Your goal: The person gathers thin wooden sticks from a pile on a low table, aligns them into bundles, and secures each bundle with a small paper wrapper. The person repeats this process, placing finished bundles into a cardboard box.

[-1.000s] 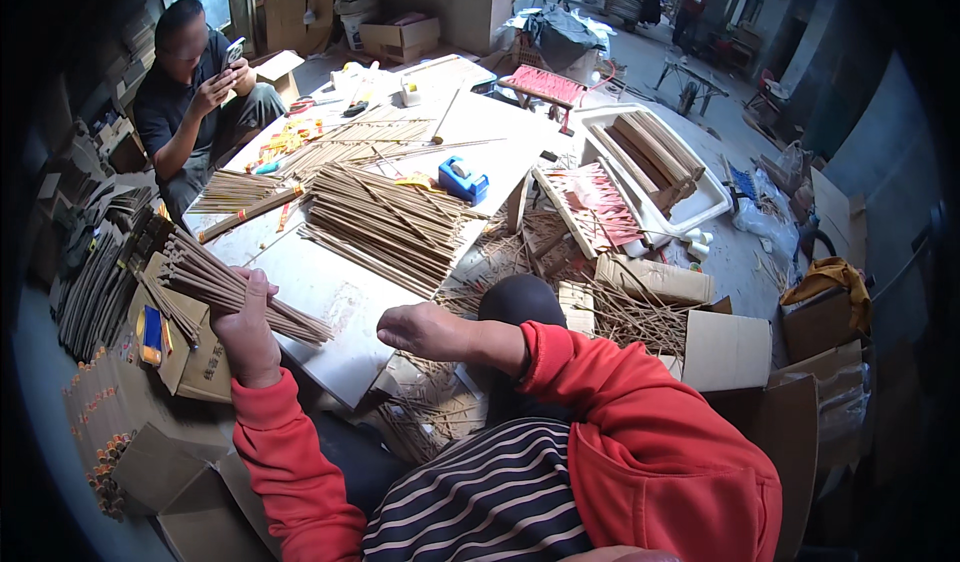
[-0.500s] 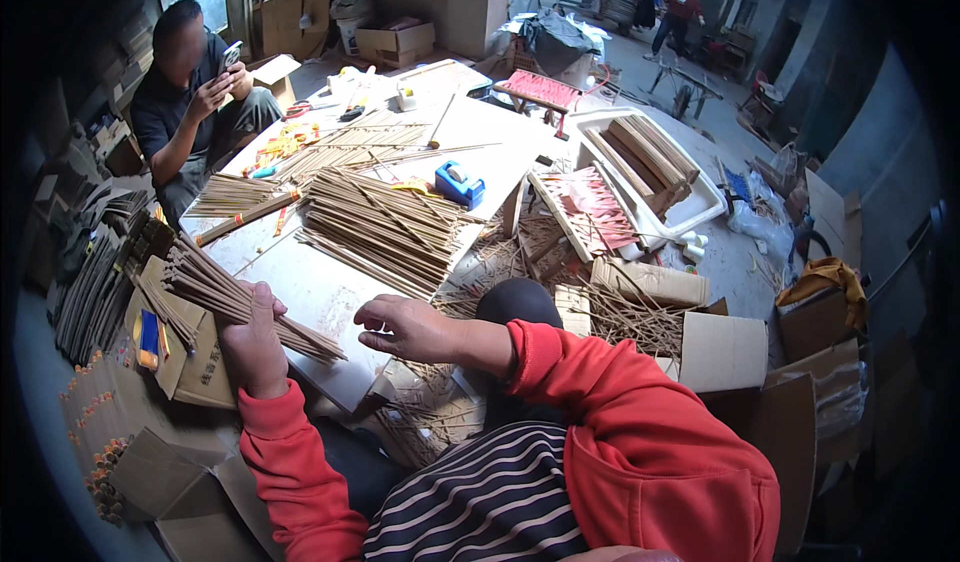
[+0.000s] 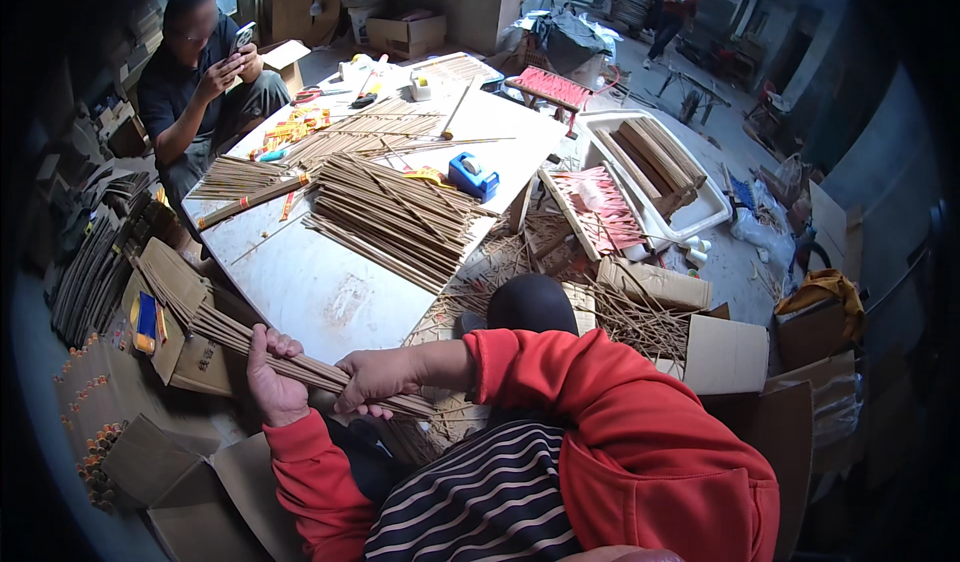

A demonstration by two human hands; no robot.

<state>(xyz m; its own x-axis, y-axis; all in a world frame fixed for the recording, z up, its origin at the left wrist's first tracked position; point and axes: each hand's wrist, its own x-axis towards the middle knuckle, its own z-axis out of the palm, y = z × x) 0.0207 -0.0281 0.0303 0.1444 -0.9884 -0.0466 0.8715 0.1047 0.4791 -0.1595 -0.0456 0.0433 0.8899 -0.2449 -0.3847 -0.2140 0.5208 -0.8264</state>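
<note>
A bundle of thin brown incense sticks (image 3: 315,370) lies slantwise in both my hands, just off the table's near left edge. My left hand (image 3: 277,377) is closed round its middle, thumb upward. Closer to the lower end, my right hand (image 3: 380,380) grips the same bundle, fingers wrapped over it. The far end of the bundle reaches left over an open cardboard box. On the white table (image 3: 350,307), a large pile of similar sticks (image 3: 390,220) lies beyond my hands.
A blue tape dispenser (image 3: 473,178) stands by the pile. To the right are a rack with pink strips (image 3: 597,207), a white tub (image 3: 712,207) and loose sticks (image 3: 645,322). Cardboard boxes (image 3: 180,472) crowd the lower left. A seated person (image 3: 200,82) holds a phone; another person (image 3: 672,17) is farther back.
My right hand has come down and left and taken hold of the bundle. My left hand has moved slightly right and lower with it. The far person has shifted a little.
</note>
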